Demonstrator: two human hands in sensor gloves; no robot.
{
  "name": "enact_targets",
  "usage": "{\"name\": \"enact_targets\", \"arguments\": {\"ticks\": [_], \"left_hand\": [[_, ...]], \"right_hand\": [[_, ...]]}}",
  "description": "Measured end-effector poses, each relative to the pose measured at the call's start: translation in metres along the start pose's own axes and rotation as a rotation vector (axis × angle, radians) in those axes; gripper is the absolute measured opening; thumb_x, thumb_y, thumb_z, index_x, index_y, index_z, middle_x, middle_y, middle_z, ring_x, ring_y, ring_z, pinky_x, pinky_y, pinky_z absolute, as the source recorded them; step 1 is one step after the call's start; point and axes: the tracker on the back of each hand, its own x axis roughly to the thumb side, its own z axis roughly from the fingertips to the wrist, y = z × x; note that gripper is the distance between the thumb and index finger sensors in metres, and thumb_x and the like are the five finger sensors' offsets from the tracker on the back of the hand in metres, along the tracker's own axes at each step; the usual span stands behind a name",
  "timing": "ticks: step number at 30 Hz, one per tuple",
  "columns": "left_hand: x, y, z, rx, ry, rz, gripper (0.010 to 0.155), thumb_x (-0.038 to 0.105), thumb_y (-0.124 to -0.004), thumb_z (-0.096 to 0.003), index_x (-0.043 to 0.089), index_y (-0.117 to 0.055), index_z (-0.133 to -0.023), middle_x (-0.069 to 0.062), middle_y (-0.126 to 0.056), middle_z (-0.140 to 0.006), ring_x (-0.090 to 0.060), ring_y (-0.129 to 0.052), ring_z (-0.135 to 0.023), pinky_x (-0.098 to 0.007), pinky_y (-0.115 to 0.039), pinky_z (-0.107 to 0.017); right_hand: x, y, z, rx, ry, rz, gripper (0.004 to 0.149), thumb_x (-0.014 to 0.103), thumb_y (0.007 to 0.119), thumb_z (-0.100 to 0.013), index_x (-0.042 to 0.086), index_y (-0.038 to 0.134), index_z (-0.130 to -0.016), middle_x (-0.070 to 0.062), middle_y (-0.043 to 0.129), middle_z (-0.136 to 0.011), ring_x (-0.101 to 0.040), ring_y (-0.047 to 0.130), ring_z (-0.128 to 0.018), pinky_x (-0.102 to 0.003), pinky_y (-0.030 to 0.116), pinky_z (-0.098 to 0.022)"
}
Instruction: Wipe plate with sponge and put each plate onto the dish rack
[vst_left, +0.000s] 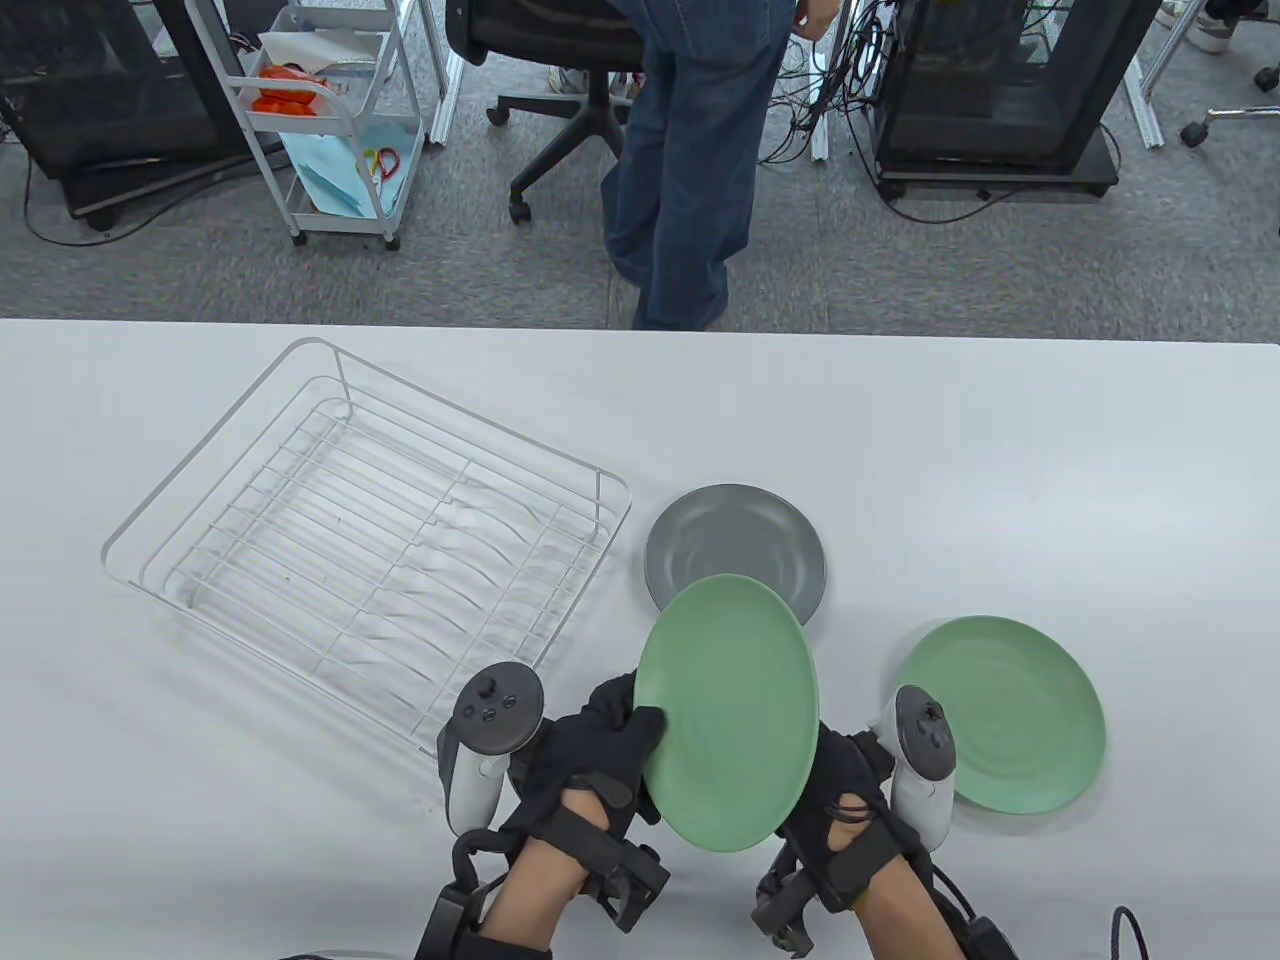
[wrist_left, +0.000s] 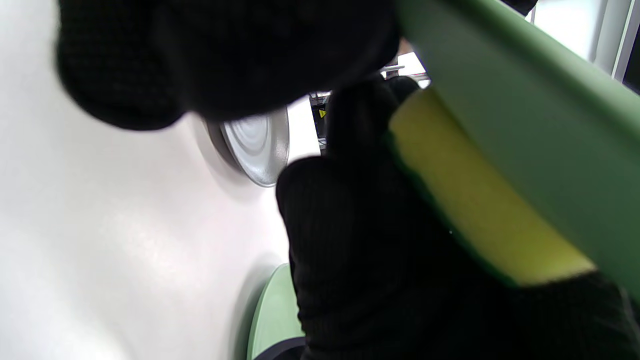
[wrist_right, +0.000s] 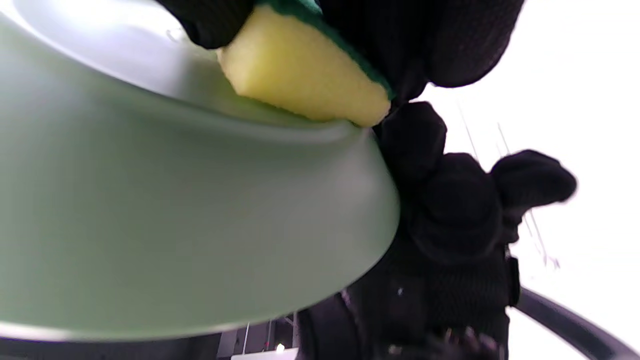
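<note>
A green plate (vst_left: 730, 710) is held tilted above the table's front edge. My left hand (vst_left: 625, 735) grips its left rim, thumb on the upper face and fingers (wrist_right: 450, 200) curled underneath. My right hand (vst_left: 840, 780) is mostly hidden under the plate's right side. It holds a yellow sponge (wrist_right: 300, 65) with a green scouring side against the plate's underside (wrist_right: 175, 200); the sponge (wrist_left: 480, 200) shows in the left wrist view too. A grey plate (vst_left: 735, 545) and a second green plate (vst_left: 1005, 715) lie flat on the table. The white wire dish rack (vst_left: 380, 560) at the left holds nothing.
A person in jeans (vst_left: 690, 160) stands just past the table's far edge. An office chair (vst_left: 560, 60) and a white cart (vst_left: 330, 120) stand on the floor behind. The rack's near corner lies close to my left hand's tracker (vst_left: 490, 720).
</note>
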Motion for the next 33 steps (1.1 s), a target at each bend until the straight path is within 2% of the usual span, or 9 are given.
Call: {"name": "enact_targets", "arguments": {"ticks": [6,17,23,29,31,33], "left_hand": [[0.000,0.004,0.001,0.011,0.003,-0.003,0.052,0.039,-0.063,-0.0410,0.020,-0.054,-0.088,0.003,-0.087,-0.061,-0.005,-0.099,-0.010,-0.045,-0.090,-0.034],[-0.005,0.009,0.001,0.045,0.038,0.021,0.051,0.040,-0.063,-0.0409,0.019,-0.054,-0.087,0.004,-0.087,-0.062,-0.005,-0.100,-0.012,-0.045,-0.090,-0.035],[-0.005,0.008,0.002,0.040,0.045,0.045,0.050,0.039,-0.062,-0.0410,0.019,-0.054,-0.087,0.004,-0.086,-0.063,-0.002,-0.101,-0.014,-0.043,-0.092,-0.035],[-0.003,0.008,0.002,0.044,0.006,0.064,0.048,0.036,-0.062,-0.0409,0.019,-0.052,-0.085,-0.001,-0.079,-0.071,-0.003,-0.105,-0.016,-0.041,-0.095,-0.037],[-0.003,0.009,0.002,0.039,-0.004,0.072,0.048,0.035,-0.062,-0.0408,0.018,-0.052,-0.085,-0.003,-0.078,-0.074,-0.004,-0.106,-0.014,-0.040,-0.096,-0.037],[-0.003,0.009,0.002,0.041,-0.011,0.066,0.049,0.034,-0.063,-0.0409,0.017,-0.051,-0.085,-0.004,-0.077,-0.077,-0.004,-0.106,-0.013,-0.039,-0.096,-0.037]], "right_hand": [[0.006,0.003,0.004,0.120,0.034,-0.120,0.070,0.045,0.068,-0.045,0.028,0.025,-0.099,-0.018,0.051,-0.103,-0.037,0.081,-0.084,-0.050,0.072,-0.060],[0.027,-0.002,0.011,0.131,-0.077,-0.171,0.072,0.049,0.069,-0.045,0.034,0.024,-0.099,-0.014,0.049,-0.103,-0.032,0.078,-0.084,-0.047,0.070,-0.062],[0.040,-0.014,0.017,0.067,-0.171,-0.217,0.071,0.049,0.070,-0.045,0.035,0.025,-0.100,-0.013,0.049,-0.103,-0.031,0.078,-0.084,-0.046,0.071,-0.061],[0.047,-0.029,0.022,-0.001,-0.232,-0.275,0.070,0.048,0.069,-0.046,0.036,0.026,-0.100,-0.013,0.049,-0.103,-0.031,0.077,-0.084,-0.046,0.070,-0.062],[0.051,-0.038,0.026,-0.067,-0.253,-0.244,0.070,0.047,0.069,-0.046,0.035,0.026,-0.100,-0.014,0.049,-0.103,-0.032,0.077,-0.084,-0.047,0.069,-0.062],[0.053,-0.050,0.031,-0.200,-0.245,-0.135,0.069,0.046,0.069,-0.046,0.035,0.027,-0.100,-0.014,0.050,-0.102,-0.032,0.077,-0.083,-0.047,0.070,-0.061]]}}
